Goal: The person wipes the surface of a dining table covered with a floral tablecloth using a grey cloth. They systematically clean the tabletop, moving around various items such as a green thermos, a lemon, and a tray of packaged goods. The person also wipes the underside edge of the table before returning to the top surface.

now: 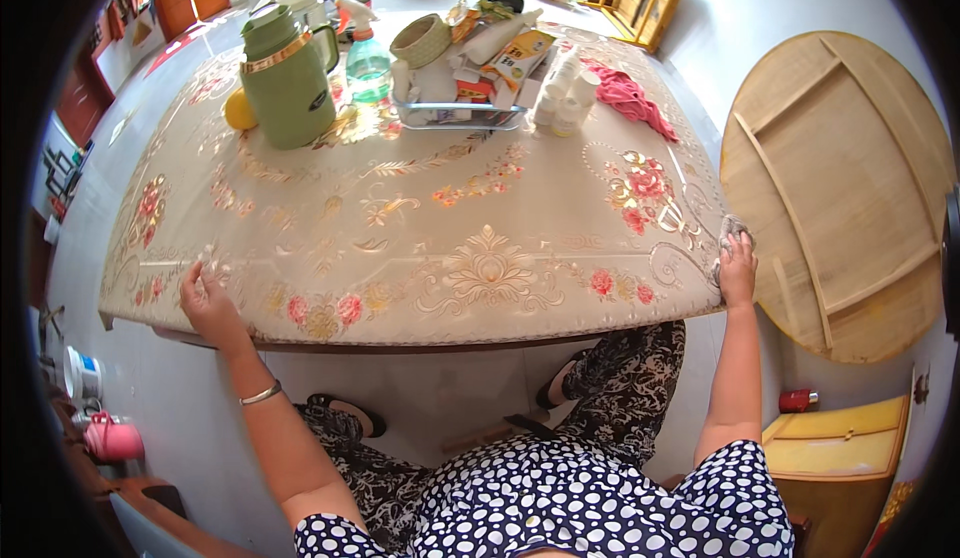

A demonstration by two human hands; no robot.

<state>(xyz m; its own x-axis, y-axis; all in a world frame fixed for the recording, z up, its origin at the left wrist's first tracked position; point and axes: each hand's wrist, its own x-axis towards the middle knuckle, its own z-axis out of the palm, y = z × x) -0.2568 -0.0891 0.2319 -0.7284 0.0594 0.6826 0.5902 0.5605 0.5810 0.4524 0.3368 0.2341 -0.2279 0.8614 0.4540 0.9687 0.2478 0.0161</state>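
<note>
A flowered beige tablecloth (400,233) covers the table in front of me. At its right edge, my right hand (738,266) is closed on a crumpled grey rag (733,230), pressing it against the cloth's border. Over by the front left part of the table, my left hand (208,305) hovers at or just above the tablecloth, its fingers loosely bent and apart. Nothing shows in that hand. A bracelet circles the left wrist.
Toward the table's far side stand a green thermos jug (287,88), a spray bottle (368,63), a glass tray (460,116) heaped with packets, white bottles (565,98) and a red cloth (630,98). A round wooden tabletop (840,188) leans at the right, above a yellow cabinet (840,443).
</note>
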